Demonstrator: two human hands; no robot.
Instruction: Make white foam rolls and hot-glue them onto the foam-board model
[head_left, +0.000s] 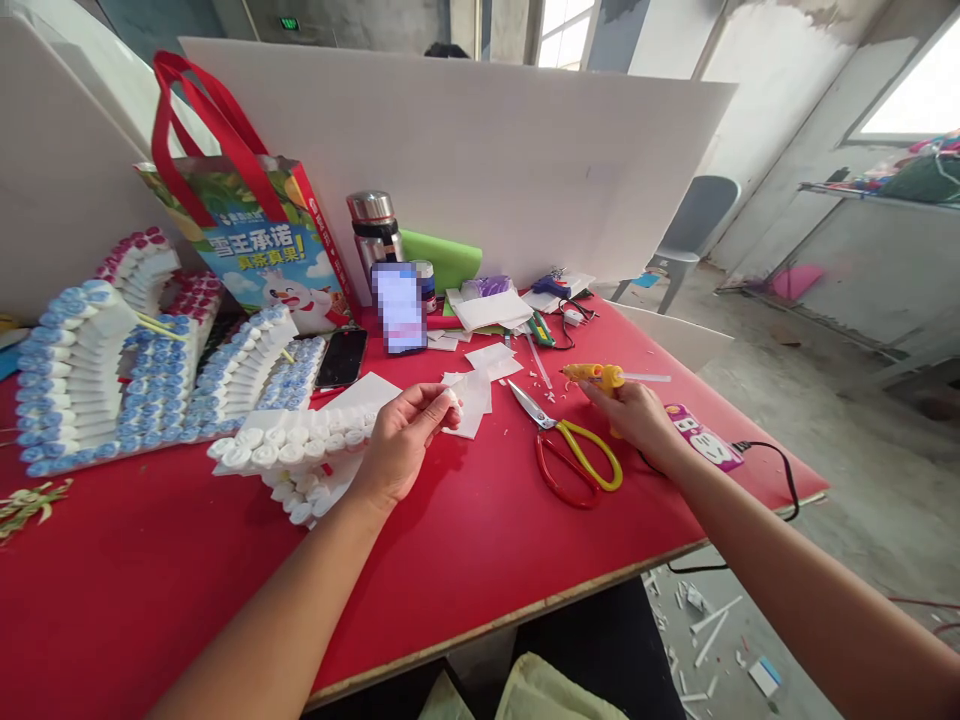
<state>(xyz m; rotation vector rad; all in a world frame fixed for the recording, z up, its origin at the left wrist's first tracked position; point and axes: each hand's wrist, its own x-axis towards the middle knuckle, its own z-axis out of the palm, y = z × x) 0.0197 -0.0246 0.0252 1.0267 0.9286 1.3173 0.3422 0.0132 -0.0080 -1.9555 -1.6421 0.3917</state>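
My left hand (405, 440) pinches a small white rolled piece (451, 398) between thumb and fingertips, above some white paper sheets (472, 405). Under and beside that wrist lies a white strip lined with rolled white pieces (281, 447). My right hand (637, 420) is closed around a yellow hot glue gun (592, 373), with a clear glue stick out of its back end; its handle is mostly hidden by my fingers. Between both hands rest large scissors (551, 422), one handle loop red, the other yellow, with the blades parted slightly.
Arched pieces with blue and white rolls (75, 390) fill the table's left. Behind stand a gift bag (262, 250), a steel flask (373, 225) and a propped phone (400, 308). A dark phone (342, 358) lies nearby. At right is a power strip (703, 437) with a black cord.
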